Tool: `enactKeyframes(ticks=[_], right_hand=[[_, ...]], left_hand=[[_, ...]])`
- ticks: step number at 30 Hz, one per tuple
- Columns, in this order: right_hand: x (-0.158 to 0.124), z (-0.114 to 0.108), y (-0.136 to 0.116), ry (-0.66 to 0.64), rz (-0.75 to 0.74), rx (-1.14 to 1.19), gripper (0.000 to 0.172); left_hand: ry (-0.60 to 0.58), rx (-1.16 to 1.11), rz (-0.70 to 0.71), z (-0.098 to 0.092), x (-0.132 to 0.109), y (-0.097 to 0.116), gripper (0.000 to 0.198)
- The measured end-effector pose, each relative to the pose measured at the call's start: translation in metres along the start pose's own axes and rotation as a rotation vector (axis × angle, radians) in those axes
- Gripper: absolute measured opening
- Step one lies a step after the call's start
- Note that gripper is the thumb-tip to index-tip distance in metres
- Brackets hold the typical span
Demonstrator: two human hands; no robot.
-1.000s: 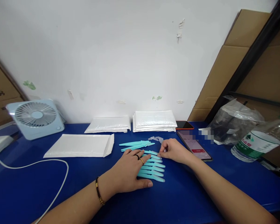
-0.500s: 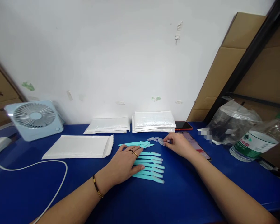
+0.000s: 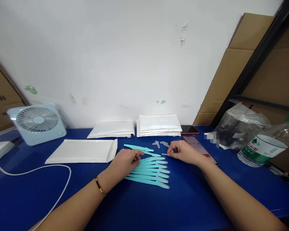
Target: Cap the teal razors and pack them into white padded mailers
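Observation:
My left hand [image 3: 126,164] is closed around a turquoise eyebrow razor [image 3: 152,154], whose blade end points right. The grip itself is partly hidden by the fingers. Between the thumb and fingertips of my right hand [image 3: 181,150] is a small clear blade cap [image 3: 164,154], close to that razor's tip. A row of several turquoise razors with capped tips [image 3: 156,179] lies on the blue table below, their handle ends partly under my left hand. Another razor [image 3: 139,147] rests just behind it. Loose clear caps [image 3: 156,144] lie near my right fingers.
White padded envelopes [image 3: 82,150] lie at left, with more stacked [image 3: 159,124] against the wall. A fan [image 3: 38,120] and a white cable [image 3: 68,176] are at far left. Phones [image 3: 199,147], a plastic bag [image 3: 240,123] and a large bottle [image 3: 260,147] stand to the right.
My left hand has drawn back slightly left, and the rear razors have spread apart. My right hand has come a little nearer with a cap pinched in it.

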State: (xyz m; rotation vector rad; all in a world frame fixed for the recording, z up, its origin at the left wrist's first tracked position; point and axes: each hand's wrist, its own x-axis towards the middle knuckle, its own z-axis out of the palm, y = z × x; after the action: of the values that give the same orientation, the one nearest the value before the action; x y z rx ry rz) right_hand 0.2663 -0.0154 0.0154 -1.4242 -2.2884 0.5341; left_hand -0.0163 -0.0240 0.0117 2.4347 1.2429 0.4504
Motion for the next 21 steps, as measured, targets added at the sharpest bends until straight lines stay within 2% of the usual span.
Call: enactKeyframes(ticks=[7,12,17,21], right_hand=[[0.001,0.006,0.002,0.029,-0.024,-0.085,0.008],[0.000,0.006,-0.006,0.060,-0.046,-0.016,0.008],[-0.003,0.006,-0.018,0.191,-0.116,0.147,0.011],[-0.005,0.012,-0.027,0.310,-0.255,0.112,0.012]], left_hand=[[0.010,-0.130,-0.042,-0.001,0.001,0.001,0.031],[0.124,-0.176,-0.062,-0.002,0.001,0.000,0.026],[0.039,-0.567,-0.135,0.002,0.002,0.000,0.024],[0.002,-0.749,-0.181,-0.001,0.002,0.001,0.022]])
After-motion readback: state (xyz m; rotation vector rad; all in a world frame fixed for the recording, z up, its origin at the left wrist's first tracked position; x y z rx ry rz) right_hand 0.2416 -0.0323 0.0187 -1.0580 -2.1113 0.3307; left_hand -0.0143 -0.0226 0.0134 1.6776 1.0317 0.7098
